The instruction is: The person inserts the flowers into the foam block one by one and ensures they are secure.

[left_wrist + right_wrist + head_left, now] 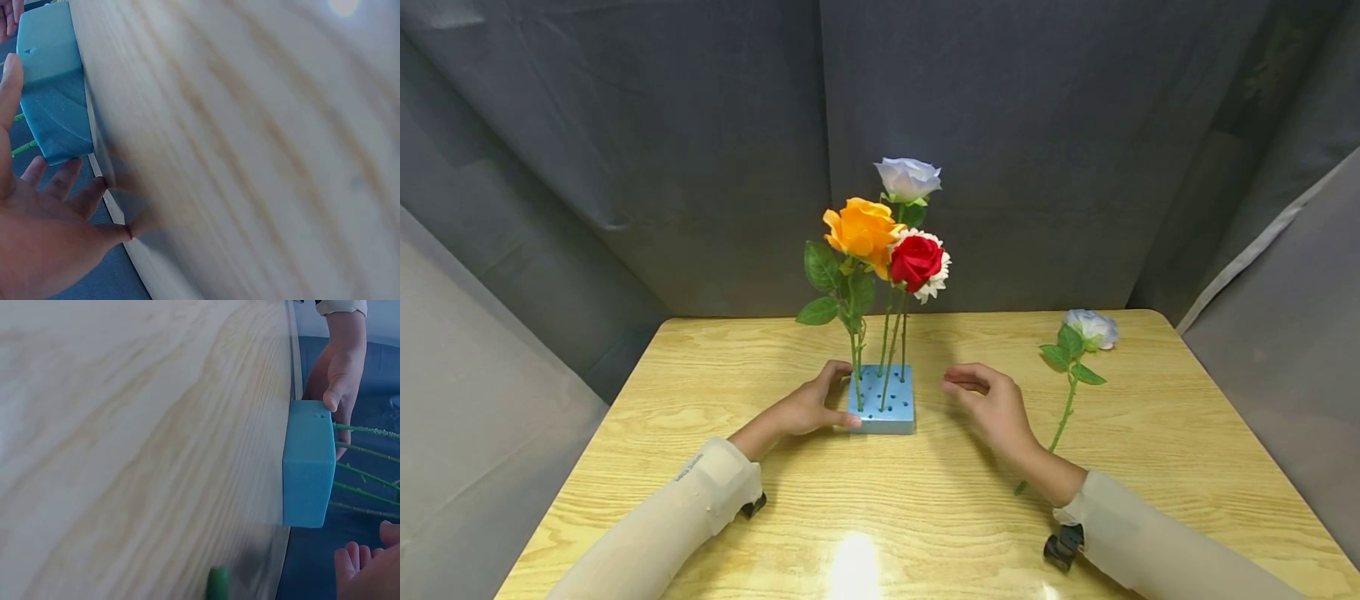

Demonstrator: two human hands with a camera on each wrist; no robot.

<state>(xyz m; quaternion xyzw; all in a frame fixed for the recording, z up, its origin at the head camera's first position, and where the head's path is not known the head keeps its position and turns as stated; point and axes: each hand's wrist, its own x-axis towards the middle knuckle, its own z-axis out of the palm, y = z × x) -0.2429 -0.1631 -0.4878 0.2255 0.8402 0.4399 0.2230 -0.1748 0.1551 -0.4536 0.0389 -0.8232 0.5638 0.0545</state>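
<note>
A blue foam block [883, 426] dotted with holes stands at the middle of the table. Flower stems rise from it: an orange rose [861, 229], a red rose [916, 263], a pale lilac-white rose [908, 179] and a white daisy-like flower [932, 287] partly hidden behind the red one. My left hand [805, 407] holds the block's left side, thumb at the front corner and fingers toward the back. In the left wrist view, the thumb lies against the block [53, 75]. To the right of the block, apart from it, my right hand [996, 406] hovers with loosely bent fingers, holding nothing.
Another pale rose [1090, 328] with green leaves lies on the table at the right, its stem running toward my right forearm. Behind the wooden table [737, 350] hangs a dark grey curtain [700, 167], with lighter cloth at both sides.
</note>
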